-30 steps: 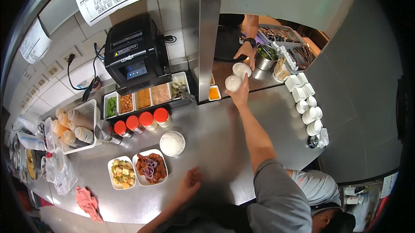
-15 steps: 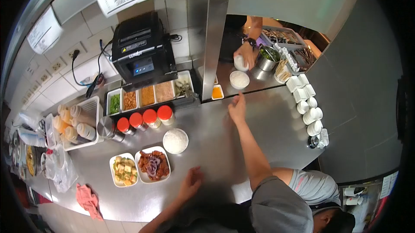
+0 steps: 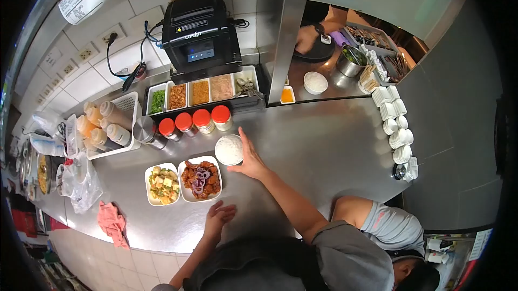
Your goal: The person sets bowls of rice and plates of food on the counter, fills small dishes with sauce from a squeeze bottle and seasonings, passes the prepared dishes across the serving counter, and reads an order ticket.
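Note:
A white bowl of rice (image 3: 229,150) stands on the steel counter. My right hand (image 3: 249,160) is at its right side, thumb and fingers spread around the rim; a firm grip cannot be made out. Just left of the bowl sits a white dish of glazed brown meat with purple onion rings (image 3: 200,178). Beside that is a white dish of pale cubes with green bits (image 3: 163,184). My left hand (image 3: 219,216) hovers below the meat dish, fingers loosely apart, holding nothing.
Red-lidded jars (image 3: 184,122) line up before a topping rack (image 3: 200,92) and a black printer (image 3: 199,34). A sauce-bottle basket (image 3: 135,110) stands left, near a pink cloth (image 3: 111,224). Another rice bowl (image 3: 315,82), a co-worker's hand (image 3: 306,39) and stacked white dishes (image 3: 400,139) are right.
My right hand has swung left from near the pass shelf to the rice bowl. The view has shifted. The co-worker's hand has moved back from beside the other rice bowl to a black tray.

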